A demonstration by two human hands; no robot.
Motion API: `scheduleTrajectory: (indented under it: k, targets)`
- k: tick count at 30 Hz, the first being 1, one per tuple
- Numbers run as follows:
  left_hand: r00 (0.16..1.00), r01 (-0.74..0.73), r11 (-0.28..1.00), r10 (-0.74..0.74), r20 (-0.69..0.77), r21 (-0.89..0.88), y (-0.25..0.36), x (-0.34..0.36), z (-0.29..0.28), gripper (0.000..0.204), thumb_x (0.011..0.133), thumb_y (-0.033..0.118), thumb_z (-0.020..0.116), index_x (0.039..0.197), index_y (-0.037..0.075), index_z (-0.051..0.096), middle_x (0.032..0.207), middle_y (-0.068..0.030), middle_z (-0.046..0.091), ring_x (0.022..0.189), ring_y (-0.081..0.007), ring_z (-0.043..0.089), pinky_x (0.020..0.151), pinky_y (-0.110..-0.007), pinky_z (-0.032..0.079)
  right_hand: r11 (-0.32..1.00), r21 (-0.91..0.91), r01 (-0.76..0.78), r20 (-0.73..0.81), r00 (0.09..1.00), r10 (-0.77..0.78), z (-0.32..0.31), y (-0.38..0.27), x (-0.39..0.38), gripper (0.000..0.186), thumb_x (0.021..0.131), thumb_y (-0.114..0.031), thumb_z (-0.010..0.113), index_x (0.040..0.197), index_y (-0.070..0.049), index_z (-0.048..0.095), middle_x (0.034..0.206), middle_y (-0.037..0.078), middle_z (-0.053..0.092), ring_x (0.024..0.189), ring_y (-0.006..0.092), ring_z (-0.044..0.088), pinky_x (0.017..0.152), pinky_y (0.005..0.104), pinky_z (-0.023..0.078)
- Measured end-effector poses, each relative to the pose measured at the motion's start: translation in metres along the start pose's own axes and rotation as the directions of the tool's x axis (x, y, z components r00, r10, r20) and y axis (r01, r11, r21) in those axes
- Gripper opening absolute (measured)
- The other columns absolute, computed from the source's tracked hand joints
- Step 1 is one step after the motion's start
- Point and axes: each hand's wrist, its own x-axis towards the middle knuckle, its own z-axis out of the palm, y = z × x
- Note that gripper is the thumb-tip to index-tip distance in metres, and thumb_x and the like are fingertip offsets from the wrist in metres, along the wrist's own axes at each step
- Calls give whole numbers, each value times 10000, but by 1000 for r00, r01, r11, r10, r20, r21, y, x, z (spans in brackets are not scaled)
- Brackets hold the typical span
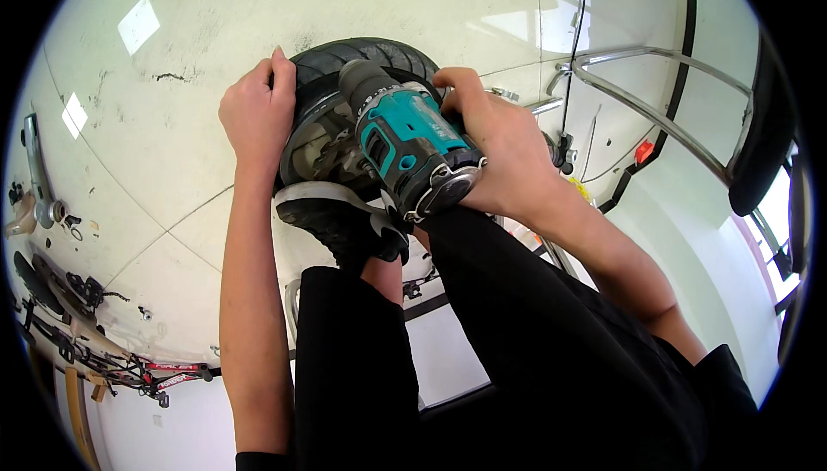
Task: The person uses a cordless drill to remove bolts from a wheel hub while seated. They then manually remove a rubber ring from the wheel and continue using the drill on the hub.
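Note:
A small wheel with a black rubber tyre (pixel 392 49) stands on the floor in front of me, its metal hub partly hidden. My left hand (pixel 258 118) is closed on the tyre's left side, thumb pointing up and curled fingers partly hidden. In my right hand (pixel 508 148) is a teal and black cordless drill (pixel 409 135), its chuck pointing away from me over the wheel. The drill's grip is hidden beneath its body and my hand. Whether the chuck holds a bit is not visible. My black shoe (pixel 323 212) rests against the wheel's near side.
Chrome chair tubing (pixel 655 113) with a dark pad (pixel 767 126) stands at the right. On the left lie loose metal parts (pixel 59 211), with a red and black bicycle frame (pixel 168 376) nearer me. A red piece (pixel 643 151) lies at the right.

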Motion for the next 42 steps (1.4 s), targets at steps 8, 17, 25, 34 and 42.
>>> scheduleTrajectory:
  k: [8, 17, 25, 34, 42]
  targets:
    - [999, -35, 999, 35, -30, -5, -4, 1, 2, 409, 924, 292, 544, 618, 27, 603, 521, -148, 536, 443, -311, 492, 455, -392, 374, 999, -25, 45, -24, 999, -45, 6, 0, -3, 748, 665, -144, 733, 1305, -31, 363, 840, 181, 612, 830, 379, 616, 692, 451, 489]
    - [998, -32, 996, 27, -57, -81, 2, -2, 1, 398, 917, 280, 561, 603, 37, 587, 514, -140, 527, 442, -299, 490, 454, -385, 376, 971, 92, -220, 172, 964, 202, -48, -35, -3, 678, 683, -70, 690, 1296, -17, 407, 905, 199, 650, 861, 375, 637, 752, 410, 510]
    - [998, -8, 999, 5, -57, -53, 5, -2, -5, 388, 914, 273, 565, 604, 39, 569, 542, -129, 537, 477, -288, 509, 480, -389, 394, 758, 394, -520, 221, 854, 471, -119, -15, -59, 521, 640, -33, 579, 1155, 43, 601, 1119, 127, 652, 803, 151, 577, 764, 285, 494]
    - [994, -108, 782, 96, -52, -614, 78, -35, -34, 128, 850, 95, 670, 918, -2, 622, 837, -111, 627, 738, -218, 606, 666, -320, 479, 101, 928, -358, 326, 914, 241, -49, -8, 36, 518, 641, -110, 586, 1112, 105, 602, 823, 140, 651, 724, 192, 611, 702, 292, 523]
    - [841, 538, -58, -41, 540, -841, 118, -38, -94, 656, 964, 557, 461, 1334, 16, 461, 1253, -136, 575, 1124, -231, 590, 937, -371, 498, 414, 910, -33, 4, 997, 72, -16, -77, 57, 294, 730, -133, 668, 961, 44, 625, 943, 151, 624, 849, 218, 624, 766, 326, 503]
